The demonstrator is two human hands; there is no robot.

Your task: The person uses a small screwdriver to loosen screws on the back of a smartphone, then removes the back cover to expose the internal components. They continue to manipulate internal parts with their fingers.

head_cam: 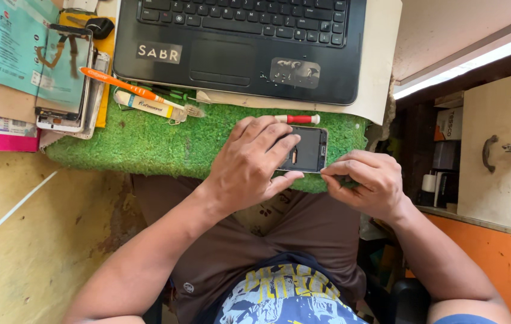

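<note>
A small dark phone (pixel 309 149) lies on a green artificial-grass mat (pixel 159 144) at the mat's front edge. My left hand (pixel 249 162) rests over the phone's left side, fingers curled on top and thumb under its near edge. My right hand (pixel 368 181) is at the phone's right edge with fingertips pinched together; whether they hold a small tool I cannot tell. A red-handled screwdriver (pixel 298 119) lies just behind the phone.
A black laptop (pixel 237 42) sits behind the mat. At the left lie an orange toothbrush (pixel 124 87), a white tube (pixel 144 105), a disassembled phone (pixel 66 78) and teal packets (pixel 12 45). A cabinet door with a metal handle (pixel 489 153) is at the right.
</note>
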